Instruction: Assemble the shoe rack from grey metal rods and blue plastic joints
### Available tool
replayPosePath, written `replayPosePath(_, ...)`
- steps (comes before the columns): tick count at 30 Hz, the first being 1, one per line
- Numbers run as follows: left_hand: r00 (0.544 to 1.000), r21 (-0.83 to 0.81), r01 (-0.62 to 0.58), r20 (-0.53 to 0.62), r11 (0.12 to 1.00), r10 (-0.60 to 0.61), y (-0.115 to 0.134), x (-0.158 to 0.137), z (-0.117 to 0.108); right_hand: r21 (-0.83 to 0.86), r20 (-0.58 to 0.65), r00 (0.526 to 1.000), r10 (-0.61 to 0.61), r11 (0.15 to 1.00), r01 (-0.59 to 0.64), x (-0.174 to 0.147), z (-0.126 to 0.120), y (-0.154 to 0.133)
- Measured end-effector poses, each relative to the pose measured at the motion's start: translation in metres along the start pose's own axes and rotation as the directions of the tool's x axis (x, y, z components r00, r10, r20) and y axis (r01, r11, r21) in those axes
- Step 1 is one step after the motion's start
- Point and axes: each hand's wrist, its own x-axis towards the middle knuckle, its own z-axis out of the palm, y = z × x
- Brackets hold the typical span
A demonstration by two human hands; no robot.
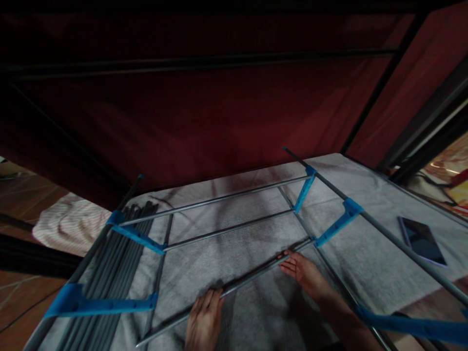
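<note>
A long grey metal tube runs slantwise across the lower middle. My left hand is closed over its left half, and the fingers of my right hand pinch it nearer the right end. That right end meets the tip of a blue plastic bracket; whether it sits inside cannot be seen. The tube's left end is loose, below the lower left blue bracket. Two more crossbars, an upper one and a lower one, link the blue brackets of the left and right sides of the rack frame.
A bundle of grey tubes lies at the left, under the frame. Grey cloth covers the surface. A dark-screened phone or tablet rests at the right. A dark red panel rises behind. Striped cloth lies at far left.
</note>
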Motion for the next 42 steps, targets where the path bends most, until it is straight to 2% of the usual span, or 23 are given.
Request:
replayPosePath(11,1.000,0.022,0.000,0.024,1.000,-0.001,-0.002,-0.001,0.005,-0.054,0.002,1.000,-0.031,0.998,0.031,-0.005,-0.002,0.004)
replayPosePath(17,0.997,-0.001,0.012,0.079,1.000,-0.012,-0.003,-0.001,0.005,-0.066,-0.055,0.998,-0.023,0.998,0.020,-0.004,-0.005,0.006)
replayPosePath(27,0.999,-0.007,0.030,-0.023,1.000,-0.031,0.001,0.004,0.009,-0.064,-0.052,0.999,-0.002,0.998,-0.001,0.001,-0.006,0.007)
replayPosePath(30,0.998,-0.015,0.040,-0.053,0.999,-0.041,0.003,0.006,0.010,-0.044,-0.037,0.999,-0.007,0.999,0.005,0.001,-0.007,0.008)
replayPosePath(35,0.998,-0.044,0.062,0.029,0.997,-0.061,0.012,0.012,0.009,-0.036,0.020,1.000,0.001,0.999,0.000,-0.001,-0.010,0.008)
replayPosePath(42,0.998,-0.041,0.055,-0.025,0.998,-0.056,0.023,0.016,0.013,-0.049,0.095,0.993,0.072,0.997,-0.067,-0.005,-0.009,0.014)
